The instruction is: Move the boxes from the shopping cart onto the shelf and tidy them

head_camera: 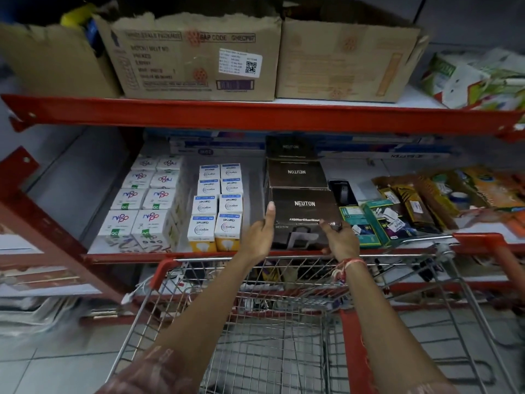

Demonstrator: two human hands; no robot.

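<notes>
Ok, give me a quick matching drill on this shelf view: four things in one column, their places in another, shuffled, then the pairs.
Things:
1. front Neuton box
2. Wipro bulb boxes
3. cardboard cartons
4. shopping cart

Places:
A. upper shelf, above the red beam
B. on the floor in front of the shelf, under the forearms
C. front edge of the middle shelf, between the left hand and right hand
D. middle shelf, just left of the dark boxes

Pairs: 1-C, 2-D, 3-A, 4-B
</notes>
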